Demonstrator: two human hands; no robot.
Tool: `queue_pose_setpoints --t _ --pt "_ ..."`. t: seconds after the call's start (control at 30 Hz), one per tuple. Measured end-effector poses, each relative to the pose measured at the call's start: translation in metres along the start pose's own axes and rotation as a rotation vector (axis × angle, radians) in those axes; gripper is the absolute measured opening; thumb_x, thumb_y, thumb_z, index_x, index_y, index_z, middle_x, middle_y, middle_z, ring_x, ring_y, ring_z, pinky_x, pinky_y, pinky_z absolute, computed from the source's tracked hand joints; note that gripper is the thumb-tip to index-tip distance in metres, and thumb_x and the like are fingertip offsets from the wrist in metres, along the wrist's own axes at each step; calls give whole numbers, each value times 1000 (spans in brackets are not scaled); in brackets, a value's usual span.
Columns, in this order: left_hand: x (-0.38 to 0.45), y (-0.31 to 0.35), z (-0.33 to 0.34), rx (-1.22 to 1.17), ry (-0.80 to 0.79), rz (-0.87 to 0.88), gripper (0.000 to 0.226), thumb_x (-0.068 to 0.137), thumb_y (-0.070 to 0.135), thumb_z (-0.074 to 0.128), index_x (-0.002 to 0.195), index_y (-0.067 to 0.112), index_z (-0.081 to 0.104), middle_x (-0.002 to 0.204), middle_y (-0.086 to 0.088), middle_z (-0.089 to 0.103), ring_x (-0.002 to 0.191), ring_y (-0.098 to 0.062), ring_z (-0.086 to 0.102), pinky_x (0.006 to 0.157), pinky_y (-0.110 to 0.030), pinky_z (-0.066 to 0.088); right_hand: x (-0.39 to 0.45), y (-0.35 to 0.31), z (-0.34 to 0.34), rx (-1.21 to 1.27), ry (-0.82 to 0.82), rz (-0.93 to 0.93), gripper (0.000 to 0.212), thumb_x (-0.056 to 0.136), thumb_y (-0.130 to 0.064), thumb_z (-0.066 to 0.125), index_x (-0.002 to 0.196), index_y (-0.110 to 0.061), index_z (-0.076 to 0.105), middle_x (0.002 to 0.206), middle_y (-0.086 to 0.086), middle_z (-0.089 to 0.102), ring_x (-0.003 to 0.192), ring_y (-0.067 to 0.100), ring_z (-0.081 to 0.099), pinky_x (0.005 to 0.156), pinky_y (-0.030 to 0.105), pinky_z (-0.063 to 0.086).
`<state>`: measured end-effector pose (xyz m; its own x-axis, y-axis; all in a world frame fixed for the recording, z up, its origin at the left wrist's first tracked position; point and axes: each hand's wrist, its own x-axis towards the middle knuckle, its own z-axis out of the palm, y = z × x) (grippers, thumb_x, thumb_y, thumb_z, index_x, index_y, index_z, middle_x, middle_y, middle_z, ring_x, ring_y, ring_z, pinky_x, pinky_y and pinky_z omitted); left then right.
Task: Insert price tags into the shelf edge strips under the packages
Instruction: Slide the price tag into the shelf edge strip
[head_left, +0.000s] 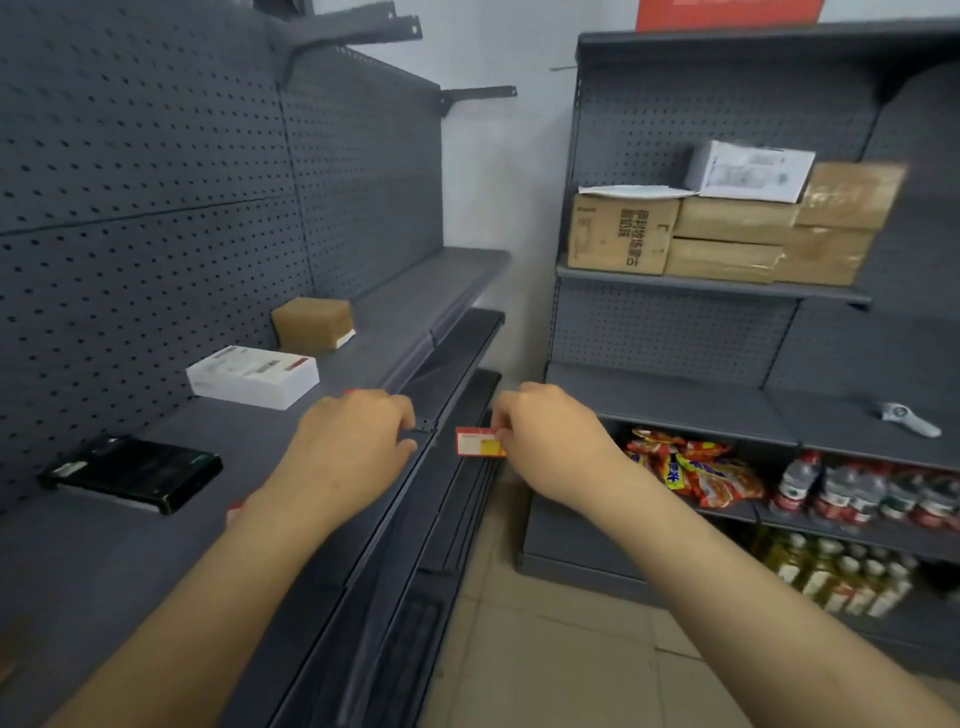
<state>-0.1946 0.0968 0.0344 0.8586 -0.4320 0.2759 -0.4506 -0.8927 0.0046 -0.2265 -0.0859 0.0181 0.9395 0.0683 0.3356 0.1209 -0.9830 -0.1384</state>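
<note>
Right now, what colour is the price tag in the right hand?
Red border with a white and yellow face; the head view shows the price tag best.

Both arms were bare all the way up from the bottom edge of the shot — no sleeves anywhere in view. The bare left hand (358, 441) and bare right hand (545, 431) had plain fingers and plain wrists — just two uncovered forearms running up to the hands.
</note>
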Motion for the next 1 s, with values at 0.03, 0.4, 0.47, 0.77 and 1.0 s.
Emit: queue_pose_setpoints --t 0.03,0.4,0.47,0.77,1.0 --pt "16 3 6 -13 -11 5 22 89 36 57 107 25 62 108 0 66 99 -24 60 82 -34 47 9 11 5 -8 -5 4 11 88 -11 53 97 -12 60 99 9 58 93 27 54 71 42 52" --pt "187 37 73 8 -85 -114 27 90 36 56 114 25 60 114 1 64 101 -22 61 83 -33 49 147 144 67 58 -112 -48 11 86 -9 55 97 -11 59 99 10 59 89 27 55 69 40 51" --pt "213 38 83 33 -116 -159 28 91 36 54 117 25 58 116 1 63 101 -22 60 83 -34 50 171 163 77 82 -135 -85 12 87 -10 55 98 -12 59 99 9 59 88 25 54 65 35 47" --pt "275 20 151 32 -250 -341 31 92 34 53 120 22 56 121 0 59 106 -20 58 84 -31 48 274 206 121 167 -249 -223 15 88 -10 52 100 -12 60 99 9 59 86 26 55 65 33 45" --pt "336 -28 188 120 -244 -471 24 91 34 53 110 20 58 113 -3 62 100 -24 61 76 -32 47 374 197 165 230 -292 -363 18 89 -9 50 103 -12 61 103 10 60 89 25 57 70 36 51"
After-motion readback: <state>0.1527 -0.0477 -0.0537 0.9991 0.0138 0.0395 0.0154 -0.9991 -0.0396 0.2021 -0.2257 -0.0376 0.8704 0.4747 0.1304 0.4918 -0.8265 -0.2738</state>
